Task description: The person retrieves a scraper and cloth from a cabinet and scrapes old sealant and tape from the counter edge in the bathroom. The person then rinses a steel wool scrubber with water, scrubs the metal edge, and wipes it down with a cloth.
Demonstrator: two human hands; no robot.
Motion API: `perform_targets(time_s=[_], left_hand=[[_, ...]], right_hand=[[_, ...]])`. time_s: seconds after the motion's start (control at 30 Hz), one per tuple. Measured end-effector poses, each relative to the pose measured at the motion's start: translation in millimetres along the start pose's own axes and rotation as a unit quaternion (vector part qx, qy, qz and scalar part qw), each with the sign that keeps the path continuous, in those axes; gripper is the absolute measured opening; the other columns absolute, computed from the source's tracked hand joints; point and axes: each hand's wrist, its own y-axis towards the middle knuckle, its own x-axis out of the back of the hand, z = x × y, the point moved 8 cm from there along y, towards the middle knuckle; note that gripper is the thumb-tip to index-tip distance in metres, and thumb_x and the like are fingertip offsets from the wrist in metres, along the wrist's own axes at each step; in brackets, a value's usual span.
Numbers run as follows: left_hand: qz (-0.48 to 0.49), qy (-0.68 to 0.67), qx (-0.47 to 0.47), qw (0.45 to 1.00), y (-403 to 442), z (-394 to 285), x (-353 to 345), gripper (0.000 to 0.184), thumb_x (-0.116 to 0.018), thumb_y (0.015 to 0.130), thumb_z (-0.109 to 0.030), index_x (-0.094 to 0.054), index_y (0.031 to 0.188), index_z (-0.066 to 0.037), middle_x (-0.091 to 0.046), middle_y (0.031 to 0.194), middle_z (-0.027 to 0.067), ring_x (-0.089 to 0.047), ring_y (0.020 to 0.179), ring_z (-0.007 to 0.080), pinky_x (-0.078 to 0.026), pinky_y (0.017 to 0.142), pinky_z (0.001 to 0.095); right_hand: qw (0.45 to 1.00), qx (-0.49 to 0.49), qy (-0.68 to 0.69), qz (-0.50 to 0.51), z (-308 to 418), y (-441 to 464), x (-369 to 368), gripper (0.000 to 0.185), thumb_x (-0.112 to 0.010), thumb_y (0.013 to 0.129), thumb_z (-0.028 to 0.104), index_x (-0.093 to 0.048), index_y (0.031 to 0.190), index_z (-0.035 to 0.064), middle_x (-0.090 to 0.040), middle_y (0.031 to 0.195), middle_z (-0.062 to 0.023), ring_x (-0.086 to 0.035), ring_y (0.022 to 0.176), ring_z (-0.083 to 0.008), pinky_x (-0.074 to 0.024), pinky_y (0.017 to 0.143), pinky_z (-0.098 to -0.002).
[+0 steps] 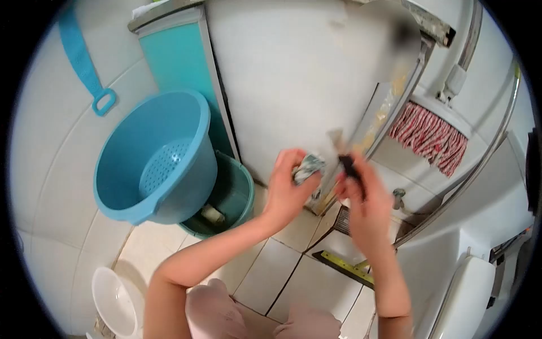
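Note:
My left hand is closed round a crumpled grey-and-white cloth, close to the lower part of a white panel. In my right hand is a tool with a black handle and a pale, flat tip. Blur hides whether that tip is a blade or bristles. It points up towards the panel, beside the metal frame with its yellowish, worn strip. The two hands are apart, the right one slightly lower.
A blue basin with drain holes tilts over a green bucket on the left. A white tub stands lower left. A red-and-white mop hangs at right. A yellow-edged squeegee lies near a white toilet.

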Motion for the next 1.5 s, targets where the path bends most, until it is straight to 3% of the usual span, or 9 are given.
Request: perform_targets(time_s=[0.13, 0.2, 0.3, 0.43, 0.6, 0.83, 0.97, 1.17, 1.5], left_hand=[[-0.135, -0.130, -0.120, 0.975, 59.2, -52.2, 9.9, 0.036, -0.064, 0.076, 0.003, -0.043, 0.105, -0.003, -0.051, 0.097, 0.0052, -0.051, 0.082, 0.0117, -0.044, 0.073, 0.0246], [-0.241, -0.151, -0.092, 0.954, 82.1, -68.4, 41.2, 0.039, -0.064, 0.077, 0.000, -0.042, 0.109, -0.002, -0.050, 0.099, 0.0081, -0.050, 0.088, 0.0153, -0.043, 0.078, 0.0280], [-0.370, -0.173, -0.124, 0.904, 123.4, -83.5, 98.5, 0.039, -0.064, 0.080, -0.004, -0.041, 0.111, 0.000, -0.048, 0.104, 0.0097, -0.048, 0.092, 0.0163, -0.042, 0.081, 0.0297], [-0.464, -0.114, -0.172, 0.861, 182.8, -107.5, 188.3, 0.038, -0.065, 0.081, -0.007, -0.044, 0.113, 0.000, -0.051, 0.101, 0.0081, -0.051, 0.085, 0.0139, -0.044, 0.076, 0.0265], [-0.385, 0.042, -0.240, 0.890, 251.6, -126.4, 266.0, 0.039, -0.066, 0.081, -0.009, -0.048, 0.115, 0.000, -0.056, 0.107, 0.0122, -0.054, 0.096, 0.0187, -0.043, 0.086, 0.0304], [-0.291, 0.241, -0.279, 0.883, 286.6, -124.1, 255.6, 0.035, -0.065, 0.077, -0.009, -0.055, 0.111, -0.008, -0.060, 0.104, 0.0117, -0.055, 0.095, 0.0312, -0.041, 0.087, 0.0399], [-0.284, 0.126, -0.292, 0.905, 292.5, -108.6, 265.4, 0.032, -0.065, 0.076, -0.009, -0.057, 0.107, -0.009, -0.061, 0.096, 0.0100, -0.056, 0.092, 0.0304, -0.043, 0.082, 0.0396], [-0.268, 0.145, -0.329, 0.894, 294.7, -107.5, 267.5, 0.031, -0.065, 0.082, -0.015, -0.055, 0.111, -0.008, -0.062, 0.101, 0.0102, -0.061, 0.091, 0.0259, -0.047, 0.079, 0.0335], [-0.252, 0.119, -0.355, 0.893, 294.1, -106.7, 270.3, 0.033, -0.065, 0.078, -0.011, -0.055, 0.109, -0.007, -0.061, 0.096, 0.0137, -0.059, 0.088, 0.0317, -0.046, 0.077, 0.0382]], right_hand=[[0.947, 0.218, -0.214, -0.099, 93.6, 67.6, 34.6, 0.046, -0.050, 0.085, -0.006, -0.056, 0.126, 0.0136, -0.055, 0.080, -0.0071, -0.053, 0.065, -0.0162, -0.0460, 0.061, -0.0279], [0.901, 0.187, -0.382, -0.083, 118.6, 88.4, 46.6, 0.044, -0.051, 0.086, -0.005, -0.058, 0.124, 0.0150, -0.052, 0.085, -0.0032, -0.049, 0.066, -0.0107, -0.0444, 0.061, -0.0238], [0.872, 0.210, -0.407, -0.171, 136.8, 114.7, 65.9, 0.043, -0.062, 0.079, 0.000, -0.064, 0.116, 0.0217, -0.047, 0.074, -0.0044, -0.051, 0.060, -0.0148, -0.0425, 0.053, -0.0284], [0.811, 0.227, -0.517, -0.151, 154.9, 125.3, 60.1, 0.043, -0.066, 0.078, 0.002, -0.064, 0.116, 0.0214, -0.047, 0.076, -0.0010, -0.048, 0.056, -0.0136, -0.0410, 0.047, -0.0290], [0.784, 0.194, -0.579, -0.113, 174.2, 138.8, 32.7, 0.045, -0.065, 0.078, 0.003, -0.061, 0.120, 0.0194, -0.048, 0.071, -0.0023, -0.049, 0.054, -0.0150, -0.0438, 0.048, -0.0309], [0.763, 0.235, -0.600, -0.047, 197.5, 196.5, -74.6, 0.056, -0.056, 0.074, 0.006, -0.051, 0.129, 0.0142, -0.047, 0.077, -0.0031, -0.057, 0.057, -0.0154, -0.0459, 0.044, -0.0290], [0.772, 0.183, -0.608, -0.044, 192.7, 181.9, -52.7, 0.061, -0.057, 0.070, 0.005, -0.050, 0.130, 0.0125, -0.047, 0.077, -0.0039, -0.057, 0.056, -0.0168, -0.0461, 0.043, -0.0300], [0.753, 0.223, -0.618, -0.039, 211.3, 226.5, -146.6, 0.061, -0.057, 0.069, 0.003, -0.050, 0.129, 0.0120, -0.048, 0.077, -0.0042, -0.057, 0.049, -0.0199, -0.0472, 0.043, -0.0320], [0.752, 0.226, -0.618, -0.026, 220.1, 242.7, -186.5, 0.054, -0.056, 0.074, 0.005, -0.051, 0.127, 0.0118, -0.053, 0.082, -0.0089, -0.060, 0.048, -0.0236, -0.0492, 0.042, -0.0326]])
